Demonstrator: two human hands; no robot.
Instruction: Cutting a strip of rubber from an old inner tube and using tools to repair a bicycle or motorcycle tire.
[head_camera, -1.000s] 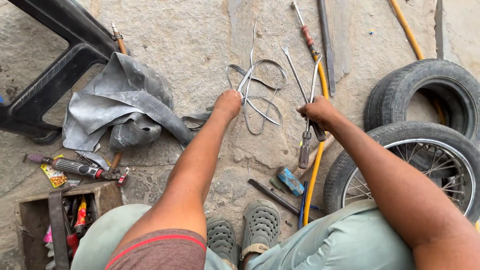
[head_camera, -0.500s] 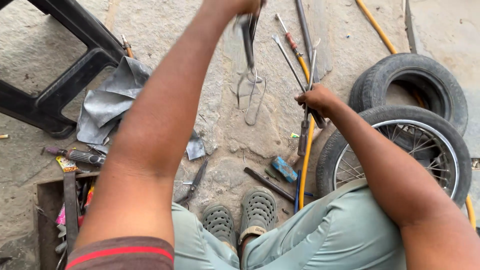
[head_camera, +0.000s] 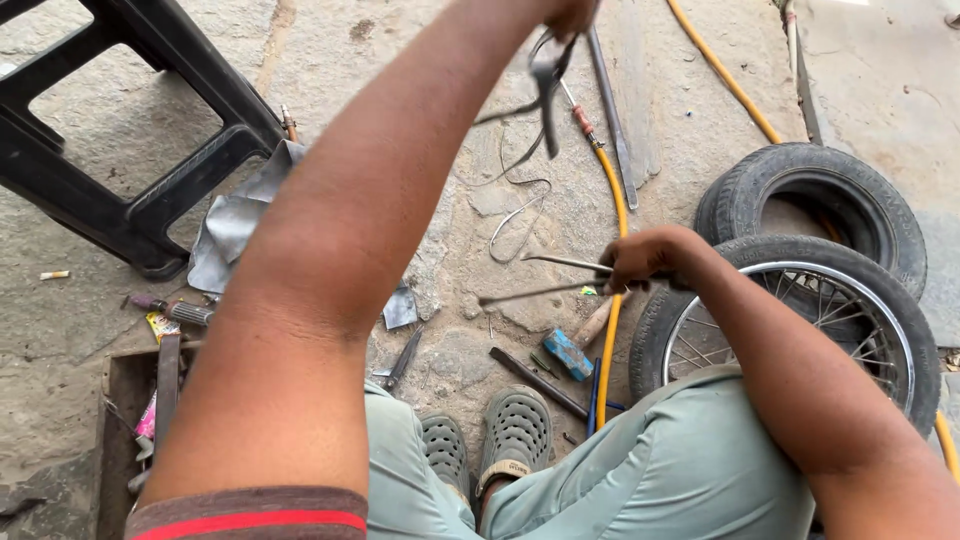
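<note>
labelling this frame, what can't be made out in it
- Left hand: head view, cut off by the top edge, so its grip on the pliers is unseen.
- Pliers: motion-blurred, jaws unclear.
- Right hand: fingers curl round thin metal rods; the rod ends inside the fist are hidden.
- Spoked wheel: lower part hidden by the right forearm and knee.

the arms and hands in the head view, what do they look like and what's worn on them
Both arms are bare from the upper arm down. The left arm ends at the bottom in a short dark brownish sleeve edged with a red band. The right arm shows no sleeve in frame. No gloves, watch or rings can be seen on the left hand or the right hand.
</note>
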